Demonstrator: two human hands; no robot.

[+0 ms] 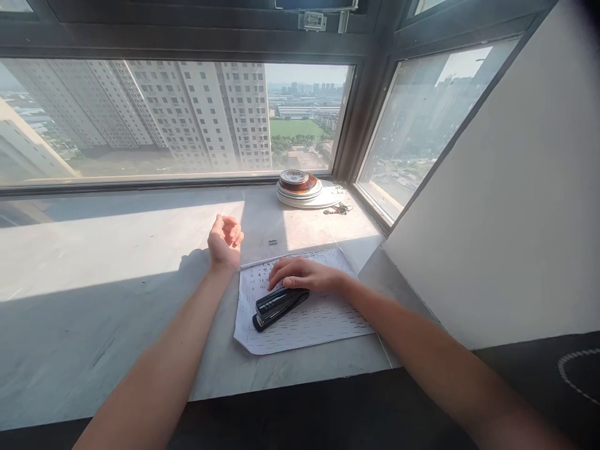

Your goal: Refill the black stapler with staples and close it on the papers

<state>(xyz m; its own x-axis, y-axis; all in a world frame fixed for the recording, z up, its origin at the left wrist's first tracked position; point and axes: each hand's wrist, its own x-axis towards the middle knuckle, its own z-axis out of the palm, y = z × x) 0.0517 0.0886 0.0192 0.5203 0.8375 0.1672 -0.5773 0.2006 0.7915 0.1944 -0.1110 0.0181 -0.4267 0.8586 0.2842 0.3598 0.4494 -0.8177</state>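
A black stapler (276,305) lies at a slant on printed sheets of paper (304,334), its jaw end toward the lower left. My right hand (307,275) rests over the sheets just behind the stapler, fingers stretched out and thumb close to its top. Whether the thumb presses on it is hard to tell. To the left of the paper's upper corner, my left hand (225,240) is held palm inward with loosely curled fingers and a raised thumb. Nothing shows in it. Small strips of staples (272,242) lie on the sill beyond the paper.
A stack of plates (300,190) stands in the far window corner, with a bunch of keys (338,209) beside it. The pale marble sill (117,350) ends at a front edge near me. A white wall (506,206) bounds the right side.
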